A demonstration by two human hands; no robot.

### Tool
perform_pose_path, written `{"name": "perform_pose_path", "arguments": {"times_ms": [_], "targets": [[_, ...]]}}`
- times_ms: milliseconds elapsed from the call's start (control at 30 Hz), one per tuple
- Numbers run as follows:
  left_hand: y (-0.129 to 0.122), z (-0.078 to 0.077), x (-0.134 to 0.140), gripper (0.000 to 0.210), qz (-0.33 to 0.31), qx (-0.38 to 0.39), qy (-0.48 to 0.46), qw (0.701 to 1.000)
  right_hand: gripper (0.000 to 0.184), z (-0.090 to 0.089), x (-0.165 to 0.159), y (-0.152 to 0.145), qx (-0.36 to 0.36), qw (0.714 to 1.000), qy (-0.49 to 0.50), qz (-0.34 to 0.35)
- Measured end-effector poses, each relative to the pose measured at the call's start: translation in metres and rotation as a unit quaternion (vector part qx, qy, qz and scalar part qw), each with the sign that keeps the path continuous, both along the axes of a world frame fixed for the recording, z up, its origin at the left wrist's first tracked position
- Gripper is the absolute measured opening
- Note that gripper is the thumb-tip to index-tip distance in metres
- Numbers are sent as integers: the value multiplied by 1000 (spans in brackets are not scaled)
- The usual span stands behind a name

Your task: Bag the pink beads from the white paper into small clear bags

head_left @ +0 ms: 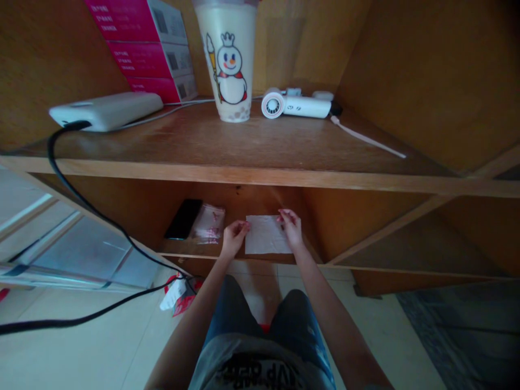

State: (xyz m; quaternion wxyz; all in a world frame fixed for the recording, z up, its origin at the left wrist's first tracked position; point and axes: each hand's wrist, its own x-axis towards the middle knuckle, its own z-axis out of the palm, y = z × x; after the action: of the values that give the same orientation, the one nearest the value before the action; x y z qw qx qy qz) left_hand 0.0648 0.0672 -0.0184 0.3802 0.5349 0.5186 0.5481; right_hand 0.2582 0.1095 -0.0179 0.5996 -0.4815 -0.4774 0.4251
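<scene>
A thin white paper tissue (265,238) lies spread out flat on the lower shelf, its front edge by the shelf's lip. At its upper left corner, my left hand (234,238) is closed, fingertips pinched together on the sheet's edge. My right hand (292,230) is at the opposite upper corner, with the thumb and fingers bent together on the tissue. Left of my left hand is a clear plastic packet (209,223) with pink-red markings. A black phone (184,219) lies against that packet's left side.
The upper shelf (268,146) overhangs my hands. On it stand pink boxes (140,57), a white power bank (109,111), a snowman milk-tea cup (229,65) and a white handheld fan (300,105). A black cable (109,219) hangs down at left, near a red-and-white bag (179,295).
</scene>
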Motion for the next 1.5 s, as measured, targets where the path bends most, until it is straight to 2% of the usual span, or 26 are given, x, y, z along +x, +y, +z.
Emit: {"name": "perform_pose_path", "arguments": {"times_ms": [133, 200, 267, 300, 367, 433, 467, 533, 567, 633, 700, 833, 967, 1067, 1133, 1233, 1300, 1367, 1433, 1500], "targets": [[3, -3, -2, 25, 55, -6, -47, 997, 20, -1, 0, 1, 8, 1000, 15, -9], [-3, 1, -3, 25, 58, 6, -14, 998, 18, -2, -2, 1, 10, 1000, 3, -2], [-13, 11, -5, 24, 90, 41, 58, 993, 15, -4, -3, 1, 18, 999, -31, 11], [-17, 16, -9, 23, 124, 67, 111, 984, 16, -4, -3, 0, 26, 998, -57, 19], [-23, 29, -21, 21, 216, 108, 234, 942, 24, -6, -4, 0, 42, 991, -118, 37], [-22, 38, -38, 26, 294, 98, 324, 894, 34, -7, -6, -1, 43, 981, -178, 56], [-20, 41, -48, 30, 310, 89, 358, 876, 37, -7, -6, -1, 40, 977, -202, 63], [-14, 40, -64, 34, 293, 63, 416, 859, 38, -8, -8, -1, 32, 968, -238, 72], [-11, 37, -69, 35, 264, 49, 441, 857, 38, -8, -9, 0, 30, 965, -250, 75], [-9, 29, -75, 37, 217, 27, 473, 854, 36, -9, -9, 0, 27, 962, -261, 77], [-9, 21, -74, 38, 200, 14, 487, 850, 35, -10, -9, 1, 26, 962, -262, 76], [-13, 15, -68, 39, 209, 2, 495, 843, 34, -11, -8, 1, 28, 964, -253, 75], [-18, 28, -61, 43, 249, 32, 475, 844, 36, -10, -9, 1, 22, 971, -226, 75], [-21, 39, -47, 39, 234, 100, 427, 867, 38, -6, -9, 0, 21, 976, -200, 82], [-21, 39, -34, 30, 169, 124, 374, 904, 37, -4, -9, 0, 18, 979, -185, 85], [-15, 28, -13, 20, 60, 81, 295, 950, 38, -1, -9, -2, 14, 980, -177, 86], [-9, 17, -4, 17, 33, 75, 298, 951, 39, -1, -9, -2, 11, 980, -179, 83], [-2, 8, 0, 17, 28, 91, 333, 938, 39, -1, -9, -3, 7, 980, -185, 79], [3, 2, 0, 19, 25, 104, 353, 929, 39, -1, -10, -2, 5, 979, -190, 76], [5, -1, -4, 20, 30, 101, 344, 933, 38, -2, -11, -1, 4, 979, -191, 72]]}}
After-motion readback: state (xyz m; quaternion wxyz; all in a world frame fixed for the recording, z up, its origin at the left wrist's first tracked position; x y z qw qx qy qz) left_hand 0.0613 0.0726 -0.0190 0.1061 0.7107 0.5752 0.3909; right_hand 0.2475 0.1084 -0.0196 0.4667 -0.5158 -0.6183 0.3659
